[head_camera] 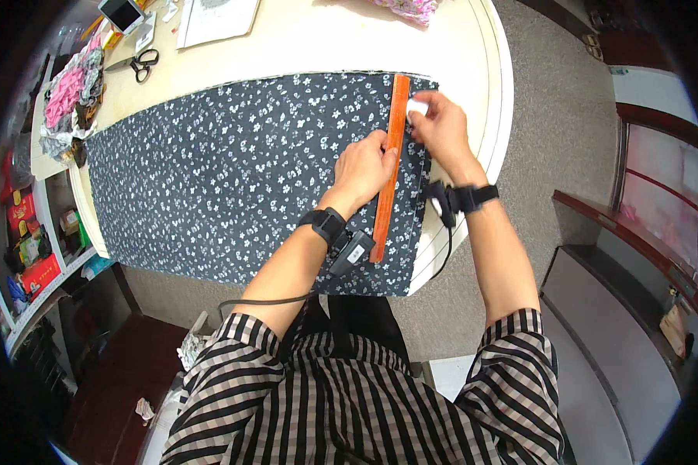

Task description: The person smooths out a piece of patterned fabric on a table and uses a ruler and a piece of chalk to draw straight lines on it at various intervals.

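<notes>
Dark floral-print fabric (227,174) lies spread over the cream table, its near edge hanging by my waist. Across its right part lies an orange ruler (391,174), pointing away from me. My left hand (363,165) presses on the ruler near its middle, fingers at its left edge and thumb on top. To the right of the ruler's far end, my right hand (441,128) pinches a small white piece, perhaps tailor's chalk (417,107), against the fabric. Both wrists wear black straps with small devices and cables.
Black-handled scissors (143,65) lie at the table's far left, near a pile of fabric scraps (67,99). A phone (122,14) and a white sheet (216,23) are farther back. Pink floral cloth (410,9) sits at the far edge. The table's curved rim (505,93) runs along the right.
</notes>
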`<state>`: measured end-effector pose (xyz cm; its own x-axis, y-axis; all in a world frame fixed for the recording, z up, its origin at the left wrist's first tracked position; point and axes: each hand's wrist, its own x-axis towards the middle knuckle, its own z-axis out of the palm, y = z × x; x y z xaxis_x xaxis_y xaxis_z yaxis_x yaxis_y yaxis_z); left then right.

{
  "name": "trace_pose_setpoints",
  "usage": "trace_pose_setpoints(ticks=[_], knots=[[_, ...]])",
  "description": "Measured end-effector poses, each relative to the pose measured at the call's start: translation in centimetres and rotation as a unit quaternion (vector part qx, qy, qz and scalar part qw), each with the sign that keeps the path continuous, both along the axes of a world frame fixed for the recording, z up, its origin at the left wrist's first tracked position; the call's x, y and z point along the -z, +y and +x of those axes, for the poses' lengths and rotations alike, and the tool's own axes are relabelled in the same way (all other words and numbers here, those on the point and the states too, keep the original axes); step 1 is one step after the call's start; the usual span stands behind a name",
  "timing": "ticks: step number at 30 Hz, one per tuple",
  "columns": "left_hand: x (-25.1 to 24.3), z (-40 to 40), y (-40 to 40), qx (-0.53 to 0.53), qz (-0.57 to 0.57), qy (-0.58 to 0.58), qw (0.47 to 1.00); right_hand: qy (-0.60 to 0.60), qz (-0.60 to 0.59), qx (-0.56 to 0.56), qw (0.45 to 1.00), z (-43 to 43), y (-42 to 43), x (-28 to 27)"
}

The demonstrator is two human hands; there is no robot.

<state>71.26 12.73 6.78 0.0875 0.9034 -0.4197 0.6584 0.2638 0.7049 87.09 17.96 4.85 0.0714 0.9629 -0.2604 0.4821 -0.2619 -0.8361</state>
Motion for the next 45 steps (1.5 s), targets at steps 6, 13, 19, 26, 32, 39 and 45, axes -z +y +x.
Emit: trace_pose_setpoints(ticks=[6,13,19,26,32,39,45], knots=[[0.4,-0.3,0.1,0.005,-0.014,0.008,1.0,-0.013,-0.056,-0.089,0.994,-0.8,-14.5,-1.3],[1.4,-0.5,0.3,0.019,-0.023,0.019,0.999,0.036,-0.241,-0.169,0.955,0.7,-27.0,-5.7],[0.9,-4.4,-0.9,-0.085,-0.054,-0.314,0.944,0.16,-0.245,0.039,0.956,3.8,-28.1,-7.1],[-0.2,-16.2,-4.5,-0.286,-0.119,-0.375,0.874,0.24,-0.245,0.123,0.931,-0.4,-29.0,-7.3],[1.2,-18.0,-6.7,-0.363,-0.211,-0.444,0.792,0.214,-0.237,0.076,0.945,-8.0,-29.4,-6.5],[1.3,-17.7,-6.5,-0.275,-0.299,-0.42,0.811,0.226,-0.213,0.139,0.94,-15.0,-28.6,-6.6],[-0.1,-22.7,-6.0,0.1,0.092,-0.011,0.991,0.247,-0.163,0.199,0.934,-18.5,-26.9,-6.6]])
